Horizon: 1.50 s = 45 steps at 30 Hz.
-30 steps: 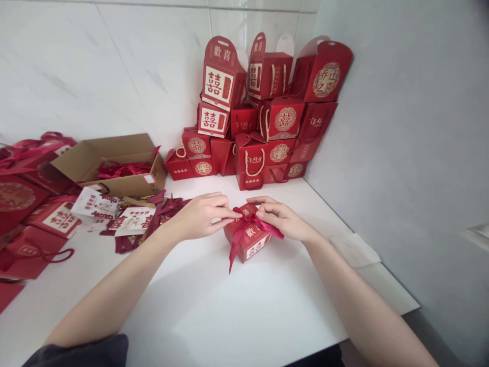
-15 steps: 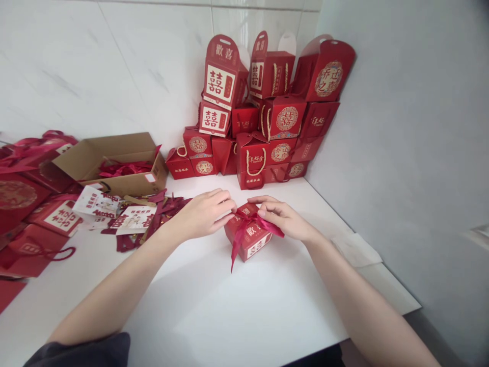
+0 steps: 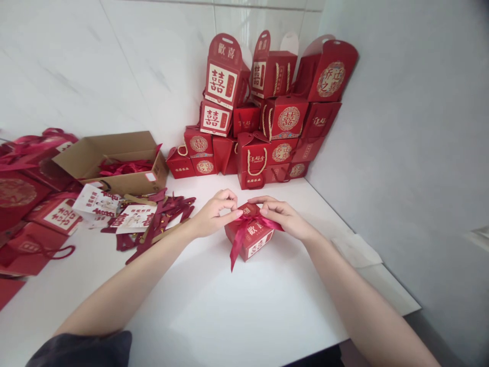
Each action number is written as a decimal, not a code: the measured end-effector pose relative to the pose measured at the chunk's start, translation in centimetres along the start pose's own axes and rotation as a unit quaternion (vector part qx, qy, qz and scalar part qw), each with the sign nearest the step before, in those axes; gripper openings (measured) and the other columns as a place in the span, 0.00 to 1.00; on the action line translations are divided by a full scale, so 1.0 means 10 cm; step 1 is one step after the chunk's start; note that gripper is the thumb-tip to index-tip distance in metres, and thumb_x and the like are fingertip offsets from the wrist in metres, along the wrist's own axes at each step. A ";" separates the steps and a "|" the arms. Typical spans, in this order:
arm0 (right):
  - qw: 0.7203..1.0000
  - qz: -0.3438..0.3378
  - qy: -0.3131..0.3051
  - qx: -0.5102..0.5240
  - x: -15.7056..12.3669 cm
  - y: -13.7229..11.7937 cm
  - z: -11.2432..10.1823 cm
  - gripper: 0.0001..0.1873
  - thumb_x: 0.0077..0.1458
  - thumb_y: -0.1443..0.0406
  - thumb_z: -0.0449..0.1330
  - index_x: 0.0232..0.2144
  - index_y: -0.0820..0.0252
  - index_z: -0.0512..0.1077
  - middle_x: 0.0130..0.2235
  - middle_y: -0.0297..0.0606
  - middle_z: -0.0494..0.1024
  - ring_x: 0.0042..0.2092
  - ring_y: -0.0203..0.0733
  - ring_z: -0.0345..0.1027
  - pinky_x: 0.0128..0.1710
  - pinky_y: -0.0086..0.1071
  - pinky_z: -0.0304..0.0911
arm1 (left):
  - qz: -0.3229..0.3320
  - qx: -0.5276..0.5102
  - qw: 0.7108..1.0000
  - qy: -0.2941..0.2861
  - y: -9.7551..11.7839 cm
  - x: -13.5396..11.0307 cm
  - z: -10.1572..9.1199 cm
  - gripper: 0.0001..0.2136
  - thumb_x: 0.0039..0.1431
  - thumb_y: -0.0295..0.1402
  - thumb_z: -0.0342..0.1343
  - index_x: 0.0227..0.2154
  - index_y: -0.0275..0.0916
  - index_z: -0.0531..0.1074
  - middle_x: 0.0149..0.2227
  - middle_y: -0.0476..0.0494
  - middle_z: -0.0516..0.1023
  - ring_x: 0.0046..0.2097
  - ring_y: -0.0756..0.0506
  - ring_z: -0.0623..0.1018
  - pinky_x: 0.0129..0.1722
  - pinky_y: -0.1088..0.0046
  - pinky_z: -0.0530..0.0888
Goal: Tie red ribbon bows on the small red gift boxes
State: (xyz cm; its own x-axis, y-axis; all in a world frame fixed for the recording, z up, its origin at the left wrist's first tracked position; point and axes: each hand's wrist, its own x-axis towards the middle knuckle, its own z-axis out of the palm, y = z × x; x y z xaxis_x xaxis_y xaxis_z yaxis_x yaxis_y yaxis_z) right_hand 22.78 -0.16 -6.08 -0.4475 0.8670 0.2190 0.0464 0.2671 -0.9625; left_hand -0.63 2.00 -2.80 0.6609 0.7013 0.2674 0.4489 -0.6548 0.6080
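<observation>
A small red gift box with gold and white lettering sits on the white table. Around its top runs a dark red satin ribbon, gathered into a bow, with one tail hanging down the front. At the box's left, my left hand has curled fingers, its thumb tip pressed on the ribbon by the knot; the fingertips meet close to it. On the right side, my right hand pinches the ribbon between thumb and fingers, partly covering the bow's right loop.
Stacked red gift boxes stand against the wall at the back. A cardboard box holding red ribbons is at the left, with tags and ribbon strips before it. More red boxes fill the far left. A white sheet lies on the right.
My left hand has shifted slightly right, its thumb now reaching onto the ribbon near the knot. The right hand has stayed nearly in place.
</observation>
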 end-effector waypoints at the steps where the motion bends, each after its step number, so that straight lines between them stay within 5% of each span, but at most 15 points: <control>1: 1.000 -0.001 0.002 0.003 0.00 0.01 0.00 0.19 0.58 0.54 0.57 0.21 0.59 0.68 0.55 0.40 0.69 0.52 0.44 0.67 0.53 0.39 0.59 | -0.006 -0.009 1.000 0.005 -0.02 0.00 0.02 0.15 0.62 0.39 0.50 0.23 0.36 0.65 0.37 0.46 0.65 0.42 0.47 0.68 0.49 0.67 0.66; 9: 0.998 0.002 0.025 0.055 0.03 0.11 0.04 0.20 0.56 0.57 0.59 0.18 0.60 0.64 0.51 0.40 0.73 0.49 0.43 0.68 0.50 0.37 0.60 | -0.032 -0.085 0.994 0.057 -0.14 -0.01 0.22 0.17 0.61 0.38 0.52 0.19 0.36 0.59 0.33 0.49 0.61 0.37 0.50 0.66 0.43 0.71 0.65; 23: 0.985 0.023 0.027 0.170 0.05 0.24 0.03 0.18 0.53 0.55 0.62 0.19 0.60 0.68 0.55 0.40 0.69 0.50 0.46 0.67 0.49 0.37 0.62 | -0.031 -0.117 0.990 0.071 -0.18 -0.01 0.24 0.17 0.60 0.38 0.52 0.19 0.36 0.60 0.33 0.48 0.62 0.37 0.49 0.66 0.43 0.70 0.65; 28: 0.995 0.031 0.044 0.078 0.04 0.14 -0.06 0.15 0.56 0.54 0.59 0.26 0.59 0.71 0.52 0.39 0.71 0.49 0.43 0.67 0.48 0.34 0.62 | -0.031 -0.102 0.991 0.083 -0.18 -0.01 0.21 0.16 0.58 0.38 0.55 0.19 0.36 0.61 0.33 0.48 0.62 0.38 0.49 0.67 0.44 0.70 0.64; 32: 0.986 0.104 0.097 -0.082 -0.01 0.04 -0.21 0.24 0.60 0.47 0.49 0.30 0.59 0.71 0.31 0.36 0.74 0.33 0.38 0.67 0.35 0.32 0.61 | -0.039 -0.102 0.992 0.066 -0.19 -0.02 0.14 0.17 0.57 0.39 0.57 0.18 0.36 0.63 0.30 0.50 0.61 0.34 0.50 0.66 0.39 0.71 0.64; 35: 0.980 0.151 0.027 -0.127 -0.06 -0.05 -0.26 0.30 0.60 0.44 0.46 0.21 0.61 0.68 0.22 0.34 0.70 0.24 0.35 0.62 0.29 0.31 0.58 | -0.050 -0.116 0.991 0.042 -0.19 -0.01 0.10 0.19 0.57 0.40 0.57 0.16 0.36 0.61 0.25 0.51 0.60 0.29 0.52 0.64 0.34 0.72 0.62; 39: 0.986 0.125 -0.033 -0.105 -0.10 -0.21 -0.22 0.26 0.54 0.47 0.57 0.17 0.60 0.63 0.17 0.28 0.64 0.20 0.30 0.54 0.23 0.28 0.52 | -0.066 -0.110 0.991 0.035 -0.14 -0.01 0.10 0.22 0.56 0.41 0.57 0.15 0.36 0.57 0.21 0.53 0.58 0.25 0.53 0.60 0.29 0.73 0.59; 45: 0.981 0.171 -0.078 -0.045 -0.17 -0.34 -0.21 0.23 0.53 0.50 0.60 0.17 0.61 0.64 0.16 0.30 0.68 0.17 0.29 0.58 0.18 0.25 0.55 | -0.069 -0.086 0.993 0.032 -0.08 0.00 0.12 0.23 0.57 0.42 0.57 0.15 0.36 0.55 0.20 0.54 0.57 0.25 0.53 0.59 0.27 0.73 0.58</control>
State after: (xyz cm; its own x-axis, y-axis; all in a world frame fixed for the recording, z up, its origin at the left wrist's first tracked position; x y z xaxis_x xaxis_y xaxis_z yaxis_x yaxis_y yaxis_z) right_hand 25.21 -1.63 -2.85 -0.5226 0.8397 -0.1477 0.2931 0.0142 -0.9560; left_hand -0.32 2.14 -4.15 0.5576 0.8013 0.2169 0.4199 -0.4977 0.7589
